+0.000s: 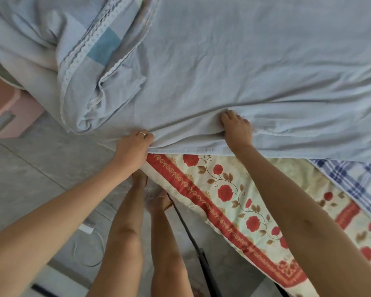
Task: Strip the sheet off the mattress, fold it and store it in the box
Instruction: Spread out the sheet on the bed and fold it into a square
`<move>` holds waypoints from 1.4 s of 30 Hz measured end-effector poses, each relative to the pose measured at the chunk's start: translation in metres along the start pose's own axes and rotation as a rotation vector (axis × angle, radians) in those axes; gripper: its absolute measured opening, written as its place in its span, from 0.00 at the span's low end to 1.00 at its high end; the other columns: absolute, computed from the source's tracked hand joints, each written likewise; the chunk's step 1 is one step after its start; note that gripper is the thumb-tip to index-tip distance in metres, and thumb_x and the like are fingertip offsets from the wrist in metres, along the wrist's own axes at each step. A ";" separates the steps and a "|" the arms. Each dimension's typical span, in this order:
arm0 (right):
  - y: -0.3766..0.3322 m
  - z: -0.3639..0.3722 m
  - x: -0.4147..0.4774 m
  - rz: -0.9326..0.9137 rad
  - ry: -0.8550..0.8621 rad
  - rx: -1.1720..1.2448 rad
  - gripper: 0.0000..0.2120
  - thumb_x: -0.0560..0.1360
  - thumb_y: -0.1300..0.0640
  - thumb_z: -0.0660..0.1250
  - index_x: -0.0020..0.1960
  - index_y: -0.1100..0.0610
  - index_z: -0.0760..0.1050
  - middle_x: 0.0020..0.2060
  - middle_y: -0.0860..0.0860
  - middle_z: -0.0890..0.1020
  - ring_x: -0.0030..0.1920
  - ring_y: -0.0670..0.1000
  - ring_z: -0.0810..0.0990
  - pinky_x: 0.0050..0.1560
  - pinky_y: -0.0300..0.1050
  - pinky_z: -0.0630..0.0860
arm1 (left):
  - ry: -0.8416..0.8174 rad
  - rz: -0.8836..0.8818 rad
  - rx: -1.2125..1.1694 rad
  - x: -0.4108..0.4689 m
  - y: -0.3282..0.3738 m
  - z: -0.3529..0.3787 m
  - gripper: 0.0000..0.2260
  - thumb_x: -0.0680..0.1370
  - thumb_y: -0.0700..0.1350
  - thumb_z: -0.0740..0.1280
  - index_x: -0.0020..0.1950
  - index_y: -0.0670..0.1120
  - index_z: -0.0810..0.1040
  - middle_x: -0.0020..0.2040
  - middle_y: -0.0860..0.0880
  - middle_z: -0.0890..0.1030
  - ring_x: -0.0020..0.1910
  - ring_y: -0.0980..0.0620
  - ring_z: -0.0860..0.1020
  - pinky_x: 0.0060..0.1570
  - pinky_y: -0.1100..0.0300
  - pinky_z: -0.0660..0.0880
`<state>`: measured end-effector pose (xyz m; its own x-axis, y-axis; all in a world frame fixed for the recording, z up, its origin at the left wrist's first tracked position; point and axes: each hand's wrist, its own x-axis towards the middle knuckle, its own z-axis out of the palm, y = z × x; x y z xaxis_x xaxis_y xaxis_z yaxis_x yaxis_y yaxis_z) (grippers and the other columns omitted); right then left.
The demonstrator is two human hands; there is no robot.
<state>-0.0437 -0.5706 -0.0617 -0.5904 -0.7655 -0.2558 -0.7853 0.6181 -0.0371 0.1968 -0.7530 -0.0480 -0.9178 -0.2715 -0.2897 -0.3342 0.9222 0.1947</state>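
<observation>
A pale blue sheet (234,67) covers the far part of the bed, its hemmed near edge drawn back off the red-flowered mattress (227,196). My left hand (133,146) grips that hem at the mattress corner, fingers curled into the cloth. My right hand (237,129) grips a bunched fold of the sheet a little further right, fingers dug into the fabric. A pink box (7,108) stands on the floor at the left, partly hidden under hanging bedding.
A lace-trimmed blue cover (99,61) lies crumpled on the sheet at the upper left. A blue checked cloth (356,185) lies on the mattress at the right. My bare legs stand on the grey tiled floor (41,168), near a white cable (88,230).
</observation>
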 end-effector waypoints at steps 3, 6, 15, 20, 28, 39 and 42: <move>0.023 -0.002 -0.024 -0.145 0.029 -0.004 0.14 0.59 0.74 0.66 0.42 0.61 0.74 0.41 0.58 0.78 0.39 0.60 0.79 0.34 0.48 0.71 | -0.072 -0.011 -0.004 -0.001 0.002 -0.005 0.10 0.66 0.30 0.69 0.44 0.39 0.76 0.41 0.42 0.77 0.40 0.41 0.77 0.28 0.57 0.64; 0.045 0.006 -0.065 -0.155 -0.061 -0.031 0.18 0.54 0.72 0.73 0.41 0.60 0.75 0.39 0.57 0.79 0.38 0.60 0.81 0.35 0.47 0.74 | -0.204 -0.036 0.044 -0.001 0.007 -0.004 0.12 0.74 0.34 0.61 0.56 0.42 0.74 0.53 0.45 0.75 0.54 0.45 0.74 0.35 0.56 0.64; 0.055 0.023 -0.078 0.065 0.061 0.006 0.10 0.63 0.68 0.65 0.44 0.61 0.74 0.41 0.57 0.78 0.38 0.59 0.79 0.37 0.48 0.72 | -0.207 0.094 0.065 0.024 0.053 -0.007 0.12 0.76 0.37 0.61 0.59 0.43 0.71 0.55 0.46 0.74 0.51 0.47 0.75 0.32 0.57 0.65; 0.090 0.017 -0.098 0.366 -0.047 0.078 0.13 0.69 0.69 0.54 0.48 0.63 0.75 0.42 0.58 0.79 0.37 0.60 0.79 0.37 0.47 0.67 | -0.296 0.131 0.066 0.057 0.094 -0.007 0.11 0.74 0.31 0.60 0.52 0.42 0.75 0.50 0.47 0.76 0.47 0.48 0.76 0.34 0.58 0.68; 0.193 -0.025 -0.081 1.259 0.293 1.111 0.11 0.79 0.61 0.59 0.61 0.58 0.69 0.46 0.50 0.74 0.49 0.50 0.74 0.43 0.33 0.73 | -0.437 0.264 0.063 0.089 0.131 -0.019 0.13 0.75 0.41 0.63 0.59 0.45 0.71 0.56 0.49 0.74 0.52 0.51 0.75 0.40 0.63 0.66; 0.294 -0.023 -0.041 1.619 0.550 1.546 0.08 0.72 0.62 0.66 0.37 0.56 0.68 0.34 0.52 0.73 0.36 0.52 0.71 0.36 0.45 0.71 | -0.478 0.330 0.088 0.159 0.242 -0.007 0.10 0.75 0.35 0.62 0.55 0.42 0.74 0.42 0.49 0.77 0.36 0.52 0.75 0.31 0.60 0.69; 0.311 -0.015 -0.059 1.614 0.526 1.357 0.06 0.75 0.62 0.63 0.42 0.54 0.67 0.33 0.50 0.70 0.34 0.48 0.68 0.34 0.40 0.68 | -0.609 0.349 0.160 0.175 0.262 -0.010 0.11 0.73 0.31 0.60 0.50 0.43 0.77 0.32 0.52 0.69 0.31 0.53 0.70 0.26 0.61 0.64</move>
<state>-0.2562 -0.3360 -0.0437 -0.5938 0.5852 -0.5522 0.7430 0.1356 -0.6554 -0.0533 -0.5618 -0.0379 -0.6675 0.2053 -0.7157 0.0355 0.9689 0.2449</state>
